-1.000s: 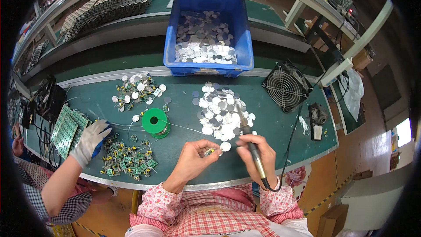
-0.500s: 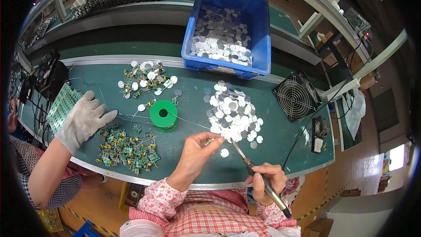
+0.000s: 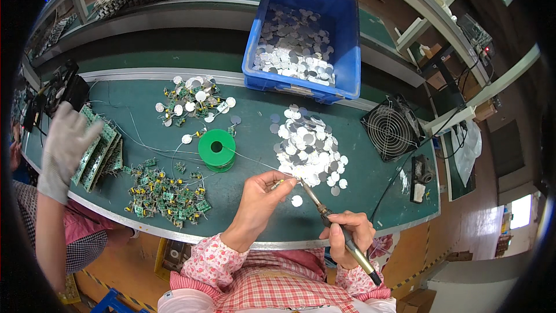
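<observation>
My left hand (image 3: 255, 206) is closed in a pinch at the near edge of a pile of round silver-white discs (image 3: 310, 142). A small circuit board (image 3: 278, 184) with a yellow part shows between its fingers, mostly hidden. Thin solder wire (image 3: 253, 163) runs from a green spool (image 3: 215, 163) to these fingertips. In my right hand (image 3: 354, 235) is a soldering iron (image 3: 313, 196), gripped by its handle and tilted. Its tip meets the discs right beside my left fingertips; exact contact is too small to tell. One disc (image 3: 297, 201) lies apart, below the tip.
Small boards (image 3: 168, 197) are heaped left of me; boards with discs attached (image 3: 194, 101) lie behind the spool. A blue bin (image 3: 301, 88) of discs stands at the back, a fan (image 3: 391, 129) to the right. A co-worker's gloved hand (image 3: 62, 148) is near stacked green panels (image 3: 103, 150).
The co-worker's gloved hand has moved left and up off the green panels, which now stand more exposed and tilted. My hands and the soldering iron have hardly moved.
</observation>
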The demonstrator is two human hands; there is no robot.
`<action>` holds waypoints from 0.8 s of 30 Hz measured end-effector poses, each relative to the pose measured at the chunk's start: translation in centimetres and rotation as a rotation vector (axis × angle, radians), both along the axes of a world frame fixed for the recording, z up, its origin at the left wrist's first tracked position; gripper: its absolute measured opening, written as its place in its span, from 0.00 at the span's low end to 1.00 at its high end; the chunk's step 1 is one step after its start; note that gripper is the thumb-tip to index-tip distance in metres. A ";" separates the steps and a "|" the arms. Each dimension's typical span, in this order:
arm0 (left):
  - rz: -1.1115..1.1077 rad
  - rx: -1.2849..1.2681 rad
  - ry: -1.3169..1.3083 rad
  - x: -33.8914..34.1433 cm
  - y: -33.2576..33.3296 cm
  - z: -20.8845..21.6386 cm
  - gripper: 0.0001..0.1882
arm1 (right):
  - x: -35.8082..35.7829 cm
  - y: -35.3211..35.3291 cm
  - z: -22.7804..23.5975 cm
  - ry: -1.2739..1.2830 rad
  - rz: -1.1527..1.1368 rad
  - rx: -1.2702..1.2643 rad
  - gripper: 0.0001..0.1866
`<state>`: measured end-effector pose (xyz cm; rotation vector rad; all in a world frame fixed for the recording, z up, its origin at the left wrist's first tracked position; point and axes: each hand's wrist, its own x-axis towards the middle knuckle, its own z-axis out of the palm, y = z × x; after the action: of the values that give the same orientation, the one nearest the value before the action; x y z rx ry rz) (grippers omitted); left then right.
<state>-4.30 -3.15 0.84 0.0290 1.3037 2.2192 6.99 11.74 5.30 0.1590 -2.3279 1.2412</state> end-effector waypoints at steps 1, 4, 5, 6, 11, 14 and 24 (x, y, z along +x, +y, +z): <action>-0.003 -0.006 0.003 0.0 0.0 0.1 0.09 | 0.0 0.0 -0.1 0.000 0.000 0.001 0.08; -0.010 -0.014 0.005 0.0 0.0 0.1 0.09 | -0.2 -0.1 -0.2 0.027 -0.033 -0.019 0.08; -0.012 -0.017 0.004 0.0 0.0 0.1 0.09 | -0.4 -0.2 -0.1 0.028 -0.017 0.004 0.07; -0.012 -0.017 0.004 0.0 0.0 0.0 0.09 | -0.5 -0.2 0.0 0.030 0.000 0.028 0.08; -0.016 0.002 -0.001 0.0 0.0 -0.2 0.09 | -0.4 -0.1 -0.1 0.019 -0.004 0.033 0.08; -0.016 0.003 0.005 0.0 0.0 -0.1 0.09 | -0.3 0.1 -0.2 0.032 -0.001 0.098 0.07; -0.030 -0.033 -0.024 0.3 -0.1 -0.3 0.10 | 0.5 0.5 -0.8 0.137 -0.087 -0.015 0.08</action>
<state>-4.02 -3.24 0.53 0.0098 1.3184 2.1666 7.51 12.21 4.52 0.1323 -2.1841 1.1682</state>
